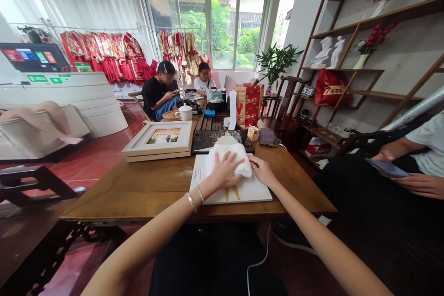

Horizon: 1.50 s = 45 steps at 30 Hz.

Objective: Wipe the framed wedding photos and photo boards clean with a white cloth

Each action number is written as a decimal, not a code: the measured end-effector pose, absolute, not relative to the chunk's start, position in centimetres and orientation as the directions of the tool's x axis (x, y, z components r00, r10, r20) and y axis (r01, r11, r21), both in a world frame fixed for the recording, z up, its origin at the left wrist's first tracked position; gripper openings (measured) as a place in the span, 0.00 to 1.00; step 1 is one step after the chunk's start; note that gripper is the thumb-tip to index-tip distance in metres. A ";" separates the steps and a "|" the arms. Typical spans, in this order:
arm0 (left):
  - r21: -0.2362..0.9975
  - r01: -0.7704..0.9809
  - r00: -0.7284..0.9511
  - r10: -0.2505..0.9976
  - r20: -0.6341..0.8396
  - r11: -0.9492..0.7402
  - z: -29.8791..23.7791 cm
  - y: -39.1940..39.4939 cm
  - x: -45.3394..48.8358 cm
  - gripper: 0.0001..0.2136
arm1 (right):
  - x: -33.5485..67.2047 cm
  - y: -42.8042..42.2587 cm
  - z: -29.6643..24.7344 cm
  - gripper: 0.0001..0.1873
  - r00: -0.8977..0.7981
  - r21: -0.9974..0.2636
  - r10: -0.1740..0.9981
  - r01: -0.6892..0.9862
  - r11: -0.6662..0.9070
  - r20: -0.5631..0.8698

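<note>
A white fluffy cloth (pixel 215 150) lies bunched on a flat white board or packet (pixel 255 193) with yellow marks near its front edge. My left hand (pixel 227 169), with bracelets on the wrist, rests on the cloth with fingers spread. At the cloth's right edge is my right hand (pixel 264 171), its fingers curled against that edge and partly hidden. A pale rounded piece shows behind the cloth; its kind is unclear. Just beyond it lies a dark tray (pixel 201 141).
Stacked picture frames (pixel 137 144) lie at left on the wooden table (pixel 152 194). Behind stand a lidded white cup (pixel 185 112), a red-patterned paper bag (pixel 249 101) and a phone (pixel 268 138). A person with a phone (pixel 388 167) sits at right; two people sit at the far end.
</note>
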<state>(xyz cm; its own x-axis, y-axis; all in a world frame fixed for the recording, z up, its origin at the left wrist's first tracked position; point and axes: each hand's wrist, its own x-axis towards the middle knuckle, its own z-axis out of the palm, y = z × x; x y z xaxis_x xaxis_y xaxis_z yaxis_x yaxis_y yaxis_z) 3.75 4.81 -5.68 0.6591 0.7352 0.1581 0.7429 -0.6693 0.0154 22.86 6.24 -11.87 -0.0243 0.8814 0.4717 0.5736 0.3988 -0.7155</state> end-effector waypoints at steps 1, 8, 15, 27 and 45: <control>0.024 0.739 0.664 0.734 0.145 -0.673 -5.5 4.3 3.6 0.27 | 22.8 6.3 -11.9 0.20 -0.023 -0.716 0.883 0.576 0.395 0.468; 0.087 0.697 0.710 0.702 0.058 -0.712 -4.5 -2.2 1.3 0.32 | 22.7 6.2 -12.1 0.19 -0.009 -0.702 0.881 0.601 0.382 0.472; 0.127 0.636 0.767 0.642 0.012 -0.761 -4.4 -8.2 -0.3 0.36 | 22.7 6.3 -12.3 0.18 0.001 -0.710 0.888 0.602 0.366 0.459; 0.014 0.758 0.644 0.752 0.141 -0.652 -4.9 3.7 1.2 0.29 | 22.8 6.0 -11.8 0.20 -0.028 -0.692 0.888 0.616 0.377 0.459; 0.026 0.774 0.632 0.774 0.044 -0.633 -4.2 -1.8 -2.6 0.35 | 22.6 6.0 -12.1 0.18 0.010 -0.717 0.883 0.588 0.373 0.468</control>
